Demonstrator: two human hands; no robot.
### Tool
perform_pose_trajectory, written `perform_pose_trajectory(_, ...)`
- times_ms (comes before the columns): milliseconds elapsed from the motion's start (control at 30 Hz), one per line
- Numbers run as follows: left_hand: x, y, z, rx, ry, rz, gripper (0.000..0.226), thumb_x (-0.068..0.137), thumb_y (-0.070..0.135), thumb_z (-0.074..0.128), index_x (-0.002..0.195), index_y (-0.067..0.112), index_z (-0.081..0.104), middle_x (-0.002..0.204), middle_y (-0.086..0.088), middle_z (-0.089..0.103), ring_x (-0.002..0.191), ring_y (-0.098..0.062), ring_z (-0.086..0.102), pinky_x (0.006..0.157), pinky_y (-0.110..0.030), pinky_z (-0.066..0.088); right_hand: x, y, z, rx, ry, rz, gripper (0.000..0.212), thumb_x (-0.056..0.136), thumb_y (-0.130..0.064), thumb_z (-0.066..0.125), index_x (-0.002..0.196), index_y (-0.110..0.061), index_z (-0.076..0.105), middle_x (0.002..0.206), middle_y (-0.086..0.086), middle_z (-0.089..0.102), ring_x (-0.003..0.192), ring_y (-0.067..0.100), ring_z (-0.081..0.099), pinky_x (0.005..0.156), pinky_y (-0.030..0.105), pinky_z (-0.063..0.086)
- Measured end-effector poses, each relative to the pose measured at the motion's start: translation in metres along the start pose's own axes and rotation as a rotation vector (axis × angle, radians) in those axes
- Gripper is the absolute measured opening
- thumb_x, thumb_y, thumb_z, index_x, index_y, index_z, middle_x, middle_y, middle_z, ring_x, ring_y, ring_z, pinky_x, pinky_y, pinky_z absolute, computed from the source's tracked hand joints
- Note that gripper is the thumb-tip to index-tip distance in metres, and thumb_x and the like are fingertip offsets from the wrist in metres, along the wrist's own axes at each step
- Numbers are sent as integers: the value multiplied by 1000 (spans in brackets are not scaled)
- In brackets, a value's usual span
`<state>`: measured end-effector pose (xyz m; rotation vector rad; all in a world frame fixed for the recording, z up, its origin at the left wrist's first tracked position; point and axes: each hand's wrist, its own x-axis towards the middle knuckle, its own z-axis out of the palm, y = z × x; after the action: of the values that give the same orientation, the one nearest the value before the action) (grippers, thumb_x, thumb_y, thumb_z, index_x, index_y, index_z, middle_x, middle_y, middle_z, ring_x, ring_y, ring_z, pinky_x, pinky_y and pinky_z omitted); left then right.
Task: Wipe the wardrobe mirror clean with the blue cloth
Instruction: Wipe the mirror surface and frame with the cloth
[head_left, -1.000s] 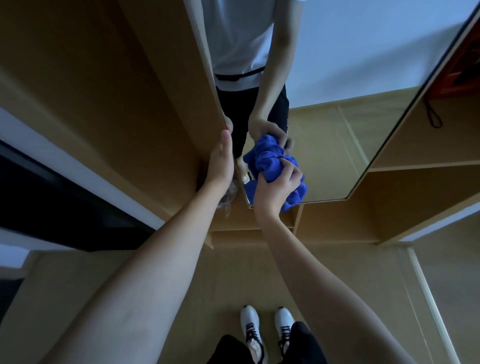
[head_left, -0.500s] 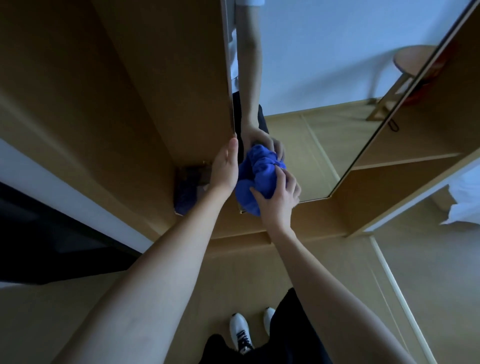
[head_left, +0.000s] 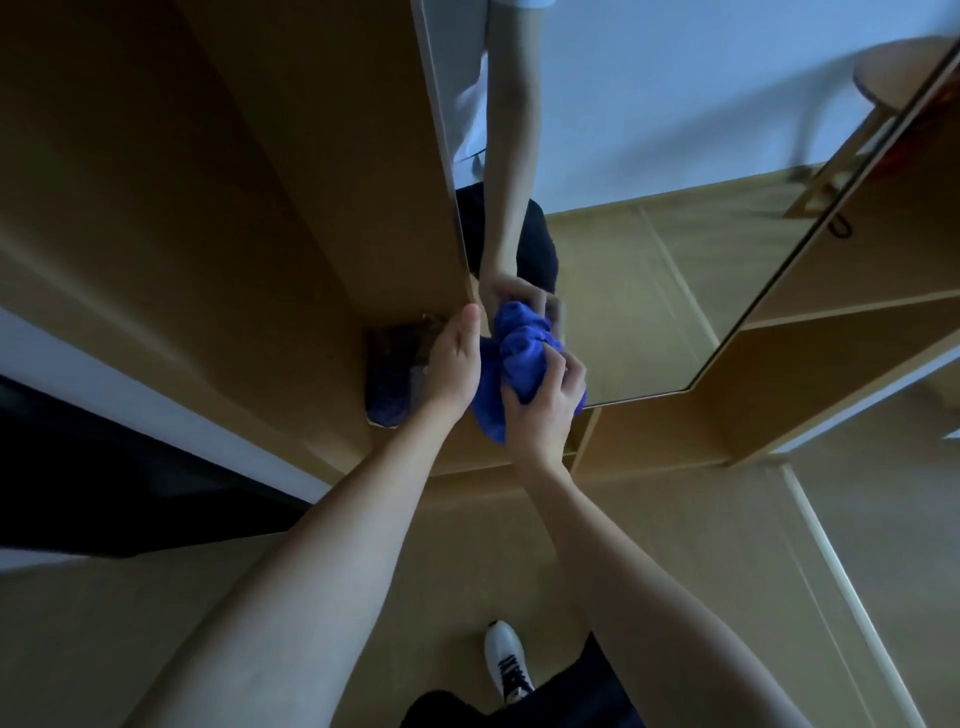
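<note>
Head view: wooden stool reflected in mirror.

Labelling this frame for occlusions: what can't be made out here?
- Head view: the left hand covers part of the dark purple-brown object on the shelf; what it is cannot be told.
- The right hand gripping the bunched blue cloth hides the mirror glass underneath.
- The reflected round wooden stool is blurred.
</note>
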<state>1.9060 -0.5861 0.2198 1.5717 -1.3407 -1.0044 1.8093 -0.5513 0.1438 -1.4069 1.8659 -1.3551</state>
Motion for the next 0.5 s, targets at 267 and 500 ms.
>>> perform_pose_trajectory(267, 10, 3, 2, 9, 22, 34, 51, 109, 36, 22, 151, 13, 36, 155, -3, 38, 140, -5, 31, 112, -17, 23, 1, 15, 14, 80, -105, 209, 44, 85, -16, 70, 122, -21, 47, 129, 1, 39, 113, 21, 44, 95, 41, 48)
perform_pose_trajectory(500, 13, -1, 3, 26, 17, 9, 56, 107, 43, 18, 152, 15, 36, 153, -8, 43, 142, -20, 38, 118, -43, 30, 3, -2, 30, 189, -6, 216, 42, 82, -19, 74, 116, -19, 48, 127, -2, 40, 110, 17, 45, 92, 31, 45)
